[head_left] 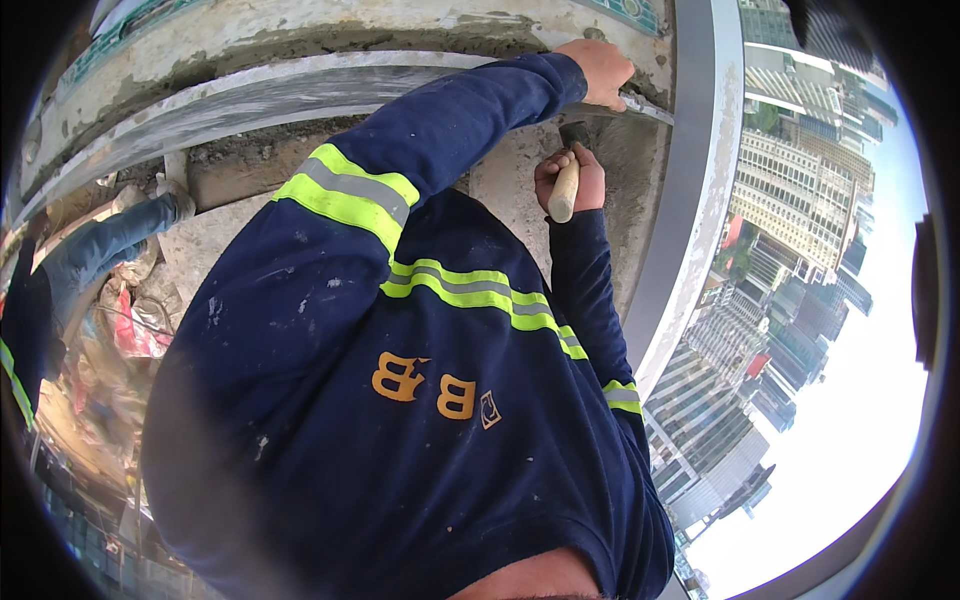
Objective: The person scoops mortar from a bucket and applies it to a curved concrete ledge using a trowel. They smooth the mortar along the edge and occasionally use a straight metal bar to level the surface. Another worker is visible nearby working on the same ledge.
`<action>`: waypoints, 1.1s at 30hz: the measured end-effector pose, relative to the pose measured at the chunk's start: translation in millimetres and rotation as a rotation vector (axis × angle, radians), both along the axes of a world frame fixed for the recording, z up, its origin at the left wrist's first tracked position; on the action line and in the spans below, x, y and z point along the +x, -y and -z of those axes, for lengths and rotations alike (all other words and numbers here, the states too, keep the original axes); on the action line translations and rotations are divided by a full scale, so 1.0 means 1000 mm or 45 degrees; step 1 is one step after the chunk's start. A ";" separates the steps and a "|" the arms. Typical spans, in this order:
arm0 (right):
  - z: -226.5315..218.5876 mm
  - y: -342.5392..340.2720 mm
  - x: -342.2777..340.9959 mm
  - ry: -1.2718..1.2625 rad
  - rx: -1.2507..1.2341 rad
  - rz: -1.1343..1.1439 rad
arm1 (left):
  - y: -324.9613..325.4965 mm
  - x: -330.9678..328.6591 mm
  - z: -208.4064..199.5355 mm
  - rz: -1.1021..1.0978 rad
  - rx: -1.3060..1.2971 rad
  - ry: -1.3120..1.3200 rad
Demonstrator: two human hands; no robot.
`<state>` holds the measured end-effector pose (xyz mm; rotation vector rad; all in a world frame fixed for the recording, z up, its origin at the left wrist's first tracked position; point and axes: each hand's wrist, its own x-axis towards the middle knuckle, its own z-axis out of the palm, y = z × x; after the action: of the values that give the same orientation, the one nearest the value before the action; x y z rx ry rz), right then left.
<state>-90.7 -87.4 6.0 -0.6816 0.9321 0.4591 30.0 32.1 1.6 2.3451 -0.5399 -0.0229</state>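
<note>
My left arm reaches across to the top, where my left hand [602, 72] bends its fingers over the right end of a long grey metal straightedge [300, 88]. The bar runs along a rough concrete ledge spotted with wet mortar [400, 40]. Just below, my right hand [585, 182] is closed around a tool with a pale wooden handle [564, 195]. Its short dark end [575, 133] points away from me toward the bar, near a damp grey patch of concrete [628, 150]. The tool's exact kind is not clear.
A grey metal frame [690, 180] runs down my right side, with tall buildings [810, 190] far below beyond it. At the left, another person's denim-clad leg [105, 235] shows beside crumpled plastic sacks [140, 320]. Green mesh [635, 12] lies at the top edge.
</note>
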 end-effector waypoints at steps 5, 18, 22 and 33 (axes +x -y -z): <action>0.001 -0.010 0.007 0.053 -0.029 0.040 | -0.003 0.000 -0.007 0.048 -0.030 -0.070; -0.001 -0.016 0.016 0.085 0.076 -0.023 | -0.003 -0.001 -0.005 0.067 -0.039 -0.023; 0.001 -0.015 0.018 0.074 0.104 -0.024 | -0.002 0.000 -0.004 0.067 -0.050 -0.043; -0.007 -0.004 0.005 0.094 0.086 -0.005 | -0.001 -0.001 -0.006 0.085 -0.056 -0.014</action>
<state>-85.9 -83.0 13.0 -0.6350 0.8419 0.4638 28.8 33.1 7.2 2.2823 -0.6072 -0.0547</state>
